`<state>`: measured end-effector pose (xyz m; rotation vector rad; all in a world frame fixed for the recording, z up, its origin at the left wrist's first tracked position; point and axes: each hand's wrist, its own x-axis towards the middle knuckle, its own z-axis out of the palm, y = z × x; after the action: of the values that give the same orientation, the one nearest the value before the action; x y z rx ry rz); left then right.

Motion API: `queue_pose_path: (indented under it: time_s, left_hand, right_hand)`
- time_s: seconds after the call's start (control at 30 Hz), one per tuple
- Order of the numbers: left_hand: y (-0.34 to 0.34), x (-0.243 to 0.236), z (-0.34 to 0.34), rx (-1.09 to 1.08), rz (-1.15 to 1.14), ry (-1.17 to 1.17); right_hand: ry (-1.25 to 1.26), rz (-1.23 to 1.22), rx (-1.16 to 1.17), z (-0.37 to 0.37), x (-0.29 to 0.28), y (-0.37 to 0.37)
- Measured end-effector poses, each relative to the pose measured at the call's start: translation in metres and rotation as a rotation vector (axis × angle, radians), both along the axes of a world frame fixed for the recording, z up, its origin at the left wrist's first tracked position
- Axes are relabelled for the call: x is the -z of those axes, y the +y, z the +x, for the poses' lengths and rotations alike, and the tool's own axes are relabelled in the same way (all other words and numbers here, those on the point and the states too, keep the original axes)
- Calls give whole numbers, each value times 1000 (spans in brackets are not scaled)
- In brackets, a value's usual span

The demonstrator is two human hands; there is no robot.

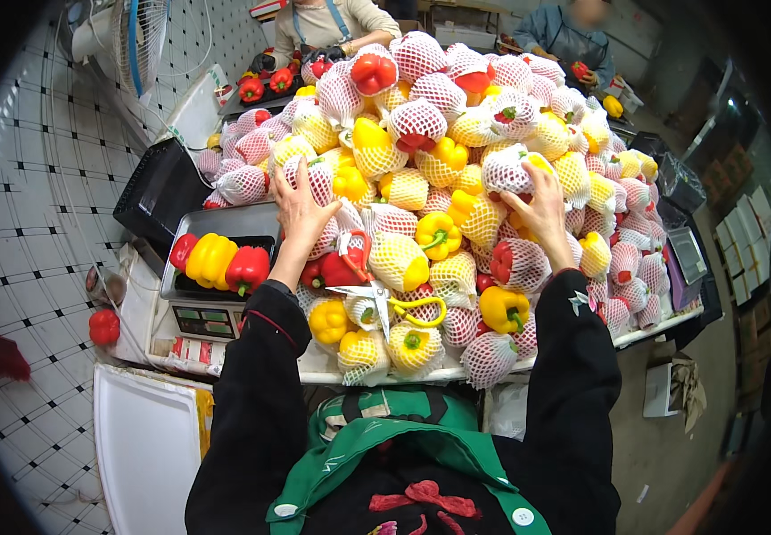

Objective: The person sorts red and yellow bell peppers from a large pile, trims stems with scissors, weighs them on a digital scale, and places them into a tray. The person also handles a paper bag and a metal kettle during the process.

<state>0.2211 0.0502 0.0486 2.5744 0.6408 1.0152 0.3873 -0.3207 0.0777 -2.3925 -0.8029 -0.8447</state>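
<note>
A big heap of red and yellow bell peppers (443, 134), most in white foam net sleeves, covers the table in front of me. My left hand (300, 209) lies flat with spread fingers on a netted red pepper (318, 178) at the heap's left side. My right hand (541, 209) reaches into the heap's middle right and grips a netted pepper (506, 169) from below. A black tray (225, 285) holding three bare peppers, red, yellow and red, rests on a scale (202, 316) to the left of my left forearm. Yellow-handled scissors (394, 308) lie on the heap near me.
A loose red pepper (104, 327) lies on the tiled floor at left. A fan (131, 40) stands at the back left. Two other people (332, 27) work at the far side of the heap. A second scale (688, 254) sits at right, a white board (149, 446) at lower left.
</note>
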Motion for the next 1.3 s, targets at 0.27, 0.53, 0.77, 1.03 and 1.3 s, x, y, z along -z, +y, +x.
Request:
queue_pose_path:
  time_s: [0.27, 0.53, 0.77, 1.03, 1.3]
  left_hand:
    - [13, -8, -4, -3, 97, -172]
    - [-91, -12, 40, 511, 275, -119]
    - [-73, -20, 6, 550, 140, -57]
    - [8, 6, -33, 153, 17, 619]
    - [6, -7, -30, 106, 3, 530]
  right_hand:
    - [109, 154, -198, -5, -7, -9]
    - [-128, 15, -74, -29, -36, 28]
    - [33, -389, -349, -59, -8, 67]
    - [336, -383, -421, -55, -9, 68]
    - [269, -498, -508, -58, -53, 82]
